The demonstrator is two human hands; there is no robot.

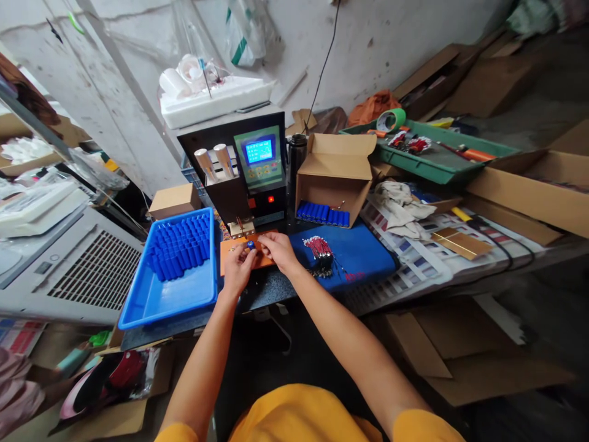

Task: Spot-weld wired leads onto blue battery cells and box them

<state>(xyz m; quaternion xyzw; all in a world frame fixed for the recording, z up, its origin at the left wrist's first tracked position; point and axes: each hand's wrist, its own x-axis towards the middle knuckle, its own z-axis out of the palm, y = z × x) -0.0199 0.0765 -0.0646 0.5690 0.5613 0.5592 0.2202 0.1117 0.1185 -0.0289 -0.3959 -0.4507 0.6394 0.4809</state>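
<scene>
Over an orange board (226, 250), my left hand (237, 264) is closed with its fingertips on a small blue cylindrical battery cell (251, 244). Just to the right, my right hand (278, 250) is pinched beside the same cell; whatever lies between its fingers is too small to make out. Directly behind the fingers are the copper-coloured electrode tips (240, 226) of a black spot welder (276, 215). Its lit screen (258, 152) faces me.
A blue tray (168, 302) with many blue cells stands left. A cardboard box (361, 190) with blue cells sits behind right. Red and black wire leads (317, 252) lie on a blue cloth (368, 248). Farther right is a green tray (446, 172).
</scene>
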